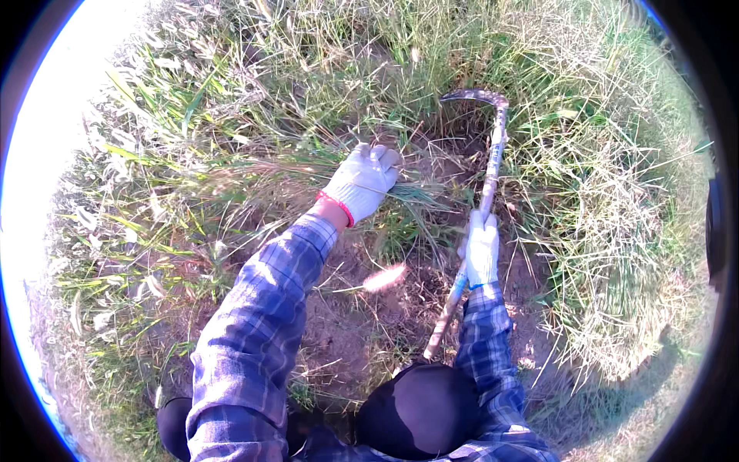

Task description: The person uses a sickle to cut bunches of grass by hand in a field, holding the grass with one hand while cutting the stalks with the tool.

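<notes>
My left hand [364,178], in a white knit glove with a red cuff edge, is closed around a bunch of cut grass stalks [418,193]. The stalks stick out to both sides of the fist. In a white glove too, my right hand [482,248] grips the wooden handle of a sickle [492,167]. The curved blade [474,95] points left at the handle's far end, close to the base of standing grass [456,52]. Below the left hand is a fuzzy pinkish seed head [385,278] on a thin stem.
Bare soil [340,323] with scattered dry stems lies before my knee [427,410]. A heap of laid grass [618,289] spreads along the right. Tall weeds with seed heads [127,231] stand on the left, where strong glare washes out the edge.
</notes>
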`<state>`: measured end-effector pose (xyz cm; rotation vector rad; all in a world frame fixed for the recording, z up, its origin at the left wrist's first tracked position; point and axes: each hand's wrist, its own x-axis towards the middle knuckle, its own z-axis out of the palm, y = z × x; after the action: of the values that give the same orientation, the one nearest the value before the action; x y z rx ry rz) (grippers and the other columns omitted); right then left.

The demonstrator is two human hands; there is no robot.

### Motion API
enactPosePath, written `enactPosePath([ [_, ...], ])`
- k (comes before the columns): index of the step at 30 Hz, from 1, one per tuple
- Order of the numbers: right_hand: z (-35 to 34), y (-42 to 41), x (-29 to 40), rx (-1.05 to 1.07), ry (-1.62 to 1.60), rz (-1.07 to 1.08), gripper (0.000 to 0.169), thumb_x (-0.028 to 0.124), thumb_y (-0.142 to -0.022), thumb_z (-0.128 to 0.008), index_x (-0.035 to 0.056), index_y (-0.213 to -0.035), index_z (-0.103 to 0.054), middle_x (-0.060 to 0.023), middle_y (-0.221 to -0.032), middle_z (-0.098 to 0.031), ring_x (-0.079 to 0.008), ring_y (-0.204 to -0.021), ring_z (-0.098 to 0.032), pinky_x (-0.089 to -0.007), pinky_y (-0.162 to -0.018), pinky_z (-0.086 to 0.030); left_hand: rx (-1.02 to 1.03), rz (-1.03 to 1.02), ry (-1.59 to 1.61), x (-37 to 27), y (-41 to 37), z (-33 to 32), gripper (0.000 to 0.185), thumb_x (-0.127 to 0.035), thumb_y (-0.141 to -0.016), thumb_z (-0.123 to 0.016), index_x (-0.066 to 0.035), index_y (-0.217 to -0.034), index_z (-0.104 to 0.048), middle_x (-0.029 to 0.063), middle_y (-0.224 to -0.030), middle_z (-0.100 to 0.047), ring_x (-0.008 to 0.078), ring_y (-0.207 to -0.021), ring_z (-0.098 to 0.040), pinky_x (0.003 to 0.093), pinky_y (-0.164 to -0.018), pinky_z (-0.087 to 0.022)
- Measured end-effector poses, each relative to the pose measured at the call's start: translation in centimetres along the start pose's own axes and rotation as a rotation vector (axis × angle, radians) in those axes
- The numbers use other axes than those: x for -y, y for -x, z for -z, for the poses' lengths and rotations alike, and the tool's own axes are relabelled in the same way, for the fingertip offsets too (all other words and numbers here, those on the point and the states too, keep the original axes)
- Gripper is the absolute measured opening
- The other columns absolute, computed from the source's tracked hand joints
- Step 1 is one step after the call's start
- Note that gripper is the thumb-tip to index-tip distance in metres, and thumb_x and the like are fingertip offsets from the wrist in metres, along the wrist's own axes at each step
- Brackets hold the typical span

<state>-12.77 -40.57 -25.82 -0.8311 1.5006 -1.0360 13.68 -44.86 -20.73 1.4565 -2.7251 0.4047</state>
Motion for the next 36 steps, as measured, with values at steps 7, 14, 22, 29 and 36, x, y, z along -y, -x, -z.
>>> enactPosePath([
  [7, 1.0, 2.2, -1.2, 0.295, 0.258, -0.199, 0.023, 0.033, -0.100, -0.049, 0.0107, -0.097, -0.049, 0.0036, -0.064, -0.044, -0.0068, -0.047, -0.043, -0.0233, -0.040, -0.037, -0.218, -0.137, 0.006, 0.3, -6.2, -6.1, 0.048, -0.018, -0.092, -0.044, -0.021, -0.139, -0.044, 0.0032, -0.151, -0.040, 0.0253, -0.141, -0.033, 0.0440, -0.119, -0.021],
  [14, 3.3, 4.4, -2.9, 0.336, 0.040, -0.369, 0.017, 0.031, -0.101, -0.050, 0.0147, -0.101, -0.045, 0.0037, -0.064, -0.042, -0.0070, -0.042, -0.038, -0.0246, -0.034, -0.032, 0.151, 0.200, -0.130, 1.6, -10.9, -9.6, 0.035, -0.021, -0.096, -0.041, -0.021, -0.129, -0.056, 0.0107, -0.135, -0.055, 0.0266, -0.133, -0.045, 0.0444, -0.116, -0.024],
  [22, 8.2, 10.6, -1.7, 0.304, 0.090, -0.541, 0.015, 0.029, -0.099, -0.051, 0.0155, -0.095, -0.045, 0.0060, -0.058, -0.036, -0.0051, -0.041, -0.035, -0.0226, -0.034, -0.029, 0.252, 0.307, 0.312, -1.1, -7.7, -7.8, 0.023, -0.014, -0.090, -0.048, -0.008, -0.102, -0.066, 0.0160, -0.090, -0.070, 0.0364, -0.089, -0.068, 0.0478, -0.074, -0.053],
  [29, 13.9, 20.8, 4.4, 0.278, 0.303, -0.558, 0.013, 0.022, -0.097, -0.051, 0.0106, -0.096, -0.046, 0.0037, -0.059, -0.042, -0.0074, -0.043, -0.039, -0.0241, -0.038, -0.033, 0.472, 0.211, 0.651, -3.8, 2.3, 1.8, 0.035, -0.012, -0.080, -0.055, -0.011, -0.115, -0.060, 0.0170, -0.102, -0.067, 0.0367, -0.094, -0.065, 0.0465, -0.081, -0.051],
  [36, 10.8, 12.1, 1.6, 0.154, -0.075, -0.325, 0.023, 0.034, -0.101, -0.051, 0.0137, -0.092, -0.055, 0.0055, -0.060, -0.046, -0.0073, -0.041, -0.041, -0.0244, -0.037, -0.032, 0.708, 0.443, 0.189, 6.8, 12.4, 7.9, 0.031, -0.012, -0.083, -0.051, -0.009, -0.112, -0.061, 0.0178, -0.093, -0.069, 0.0369, -0.090, -0.067, 0.0467, -0.077, -0.052],
])
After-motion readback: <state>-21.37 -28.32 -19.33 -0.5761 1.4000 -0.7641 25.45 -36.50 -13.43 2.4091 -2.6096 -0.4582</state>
